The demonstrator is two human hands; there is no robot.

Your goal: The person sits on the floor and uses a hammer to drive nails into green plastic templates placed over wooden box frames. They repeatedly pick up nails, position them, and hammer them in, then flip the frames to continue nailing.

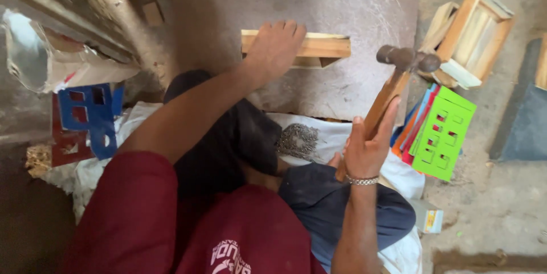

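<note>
pale wooden frame piece (319,46) lay on the grey stone slab (353,6), pressed flat beneath my open left hand (275,49); my right hand (364,145) gripped the raised wooden-handled hammer (399,74).

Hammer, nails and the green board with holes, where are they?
hammer (408,59), head view, on its dark metal head
pile of nails (297,140), head view, middle of the heap
green board (443,133), head view, on its flat face between the holes
</note>
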